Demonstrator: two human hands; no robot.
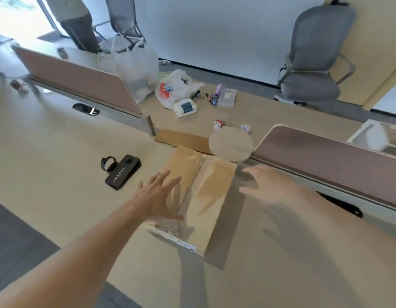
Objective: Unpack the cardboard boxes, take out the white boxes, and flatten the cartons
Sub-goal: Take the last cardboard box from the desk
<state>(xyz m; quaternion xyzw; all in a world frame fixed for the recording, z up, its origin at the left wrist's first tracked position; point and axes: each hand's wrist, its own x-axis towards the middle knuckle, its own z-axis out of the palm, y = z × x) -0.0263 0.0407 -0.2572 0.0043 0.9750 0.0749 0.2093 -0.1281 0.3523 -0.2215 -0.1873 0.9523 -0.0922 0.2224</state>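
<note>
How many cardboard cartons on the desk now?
2. A taped carton lies by the left hand, with the right hand to its right; a flattened carton lies just behind it, left of the round disc. More may be hidden.

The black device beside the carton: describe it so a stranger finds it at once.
On the beige desk, find the taped cardboard carton. Left of it lies the black device. It is a flat rectangle with pale lettering; the black band beside it is a loop.
</note>
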